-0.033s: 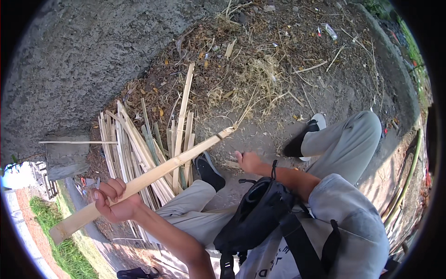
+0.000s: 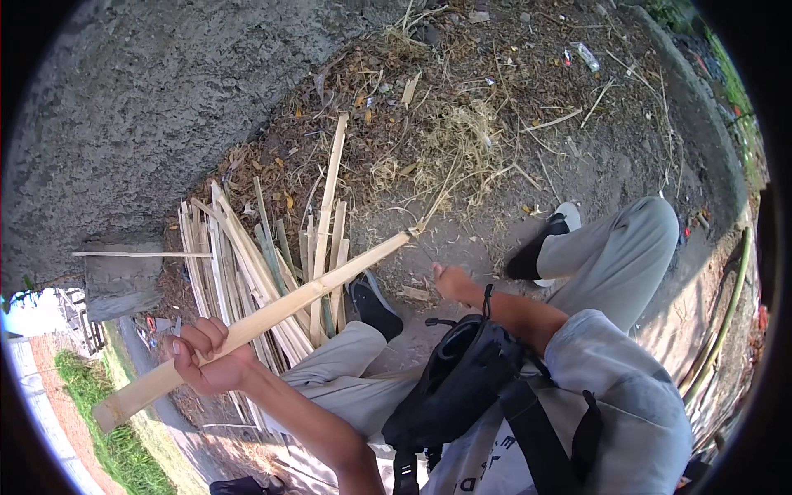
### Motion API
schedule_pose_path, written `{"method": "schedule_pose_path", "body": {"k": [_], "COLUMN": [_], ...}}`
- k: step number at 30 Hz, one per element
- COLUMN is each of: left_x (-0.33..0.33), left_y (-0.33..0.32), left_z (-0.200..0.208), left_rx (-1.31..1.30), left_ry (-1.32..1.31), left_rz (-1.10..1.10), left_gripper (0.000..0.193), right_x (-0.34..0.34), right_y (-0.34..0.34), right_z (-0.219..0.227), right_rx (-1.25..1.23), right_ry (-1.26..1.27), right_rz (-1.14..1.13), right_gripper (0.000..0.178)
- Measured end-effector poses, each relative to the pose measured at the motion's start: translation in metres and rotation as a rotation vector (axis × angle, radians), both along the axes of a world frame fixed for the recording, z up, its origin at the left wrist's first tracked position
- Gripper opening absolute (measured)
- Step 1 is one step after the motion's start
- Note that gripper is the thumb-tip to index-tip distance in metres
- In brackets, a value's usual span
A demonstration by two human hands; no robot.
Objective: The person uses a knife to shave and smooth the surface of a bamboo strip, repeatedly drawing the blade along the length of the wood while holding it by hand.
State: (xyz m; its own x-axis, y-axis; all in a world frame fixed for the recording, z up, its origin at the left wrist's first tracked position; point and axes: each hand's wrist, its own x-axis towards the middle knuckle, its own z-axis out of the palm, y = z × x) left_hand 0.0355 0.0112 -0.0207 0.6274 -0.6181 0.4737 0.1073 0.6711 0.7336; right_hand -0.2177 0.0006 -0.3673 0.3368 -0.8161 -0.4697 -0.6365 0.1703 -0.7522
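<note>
My left hand (image 2: 206,359) is closed around a long pale bamboo strip (image 2: 305,293), near its wide lower-left end. The strip slants up to the right, and thin curled shavings (image 2: 422,223) hang at its far tip. Beyond that tip, my right hand (image 2: 455,283) is closed on what looks like a knife (image 2: 425,250). Its thin dark blade reaches toward the strip's tip; the handle is hidden in my fist. Under the strip lies a pile of split bamboo strips (image 2: 239,256), with several leaning together.
A heap of fine shavings (image 2: 466,140) lies ahead on the dirt. A rough grey rock or wall (image 2: 148,107) rises at the left. My black shoes (image 2: 371,305) flank the working spot, and a black bag (image 2: 450,371) hangs at my front. A curved green pole (image 2: 730,305) lies at the right.
My right hand has moved slightly right and away from me. The dark blade, which crossed the strip near its far end, is now at the tip. My left hand has barely shifted.
</note>
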Motion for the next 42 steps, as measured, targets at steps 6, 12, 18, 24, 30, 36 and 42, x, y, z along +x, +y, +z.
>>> {"method": "schedule_pose_path", "body": {"k": [6,12,18,24,30,36,42], "left_x": [-0.002,0.002,0.003,0.011,0.015,-0.002,0.006], "left_y": [0.011,0.009,0.016,0.015,0.011,0.005,0.009], "left_z": [0.007,0.002,0.008,0.003,-0.003,0.006,0.005], "left_rx": [0.003,0.012,-0.024,-0.044,-0.011,-0.008,-0.013], "left_ry": [-0.014,-0.019,-0.055,-0.054,-0.004,-0.028,0.008], "left_rz": [0.059,0.029,-0.067,-0.147,-0.068,-0.052,0.005], "left_gripper": [0.023,0.028,0.026,0.016,0.022,0.023,0.025], "right_x": [0.023,0.018,0.014,0.013,0.014,-0.009,-0.002], "right_y": [0.003,-0.016,0.003,-0.006,-0.008,0.01,0.009], "right_z": [0.039,0.003,-0.011,0.028,0.017,-0.007,0.035], "right_rx": [0.04,0.114,0.154,0.258,0.279,0.119,0.088], "right_ry": [-0.028,0.064,0.018,0.067,0.158,0.167,0.183], "right_rz": [0.054,-0.081,-0.029,-0.031,-0.101,0.009,-0.009], "right_gripper": [0.069,0.07,0.073,0.072,0.068,0.067,0.067]}}
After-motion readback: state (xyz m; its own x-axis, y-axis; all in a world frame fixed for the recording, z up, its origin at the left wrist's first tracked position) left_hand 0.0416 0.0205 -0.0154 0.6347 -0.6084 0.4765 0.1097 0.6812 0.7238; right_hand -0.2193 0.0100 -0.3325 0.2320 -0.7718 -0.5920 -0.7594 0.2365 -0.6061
